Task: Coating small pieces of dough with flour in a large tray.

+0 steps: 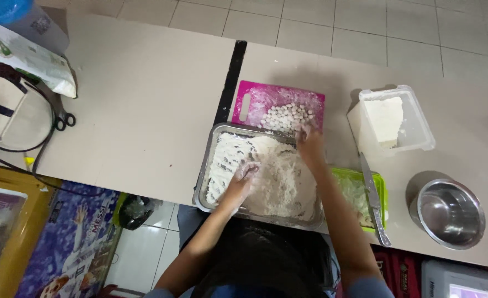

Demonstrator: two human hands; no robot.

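Counts: one metal tray (pixel 202 182), one pink cutting board (pixel 255 99), one green cutting board (pixel 381 190), one knife (pixel 373 201), one clear plastic box (pixel 415 129), one steel bowl (pixel 450 212), one pair of scissors (pixel 64 120), two hands.
Tray contents: heap of white flour (pixel 280 176) filling most of the tray, thinner toward 9 o'clock.
Pink board contents: cluster of small pale dough balls (pixel 285 116), too many and too small to count, dusted with flour.
Box contents: white block (pixel 383 118), lid off.
Bowl contents: nothing visible inside.
Left hand (pixel 243 179): fingers spread, palm down, pressed into the flour near the tray's centre.
Right hand (pixel 309 144): at the tray's 1 o'clock corner, just below the dough balls; grip cannot be told.
Flour relative to hands: under the left hand, at 7 o'clock of the right.
Knife: lying across the green board, at 4 o'clock of the tray.
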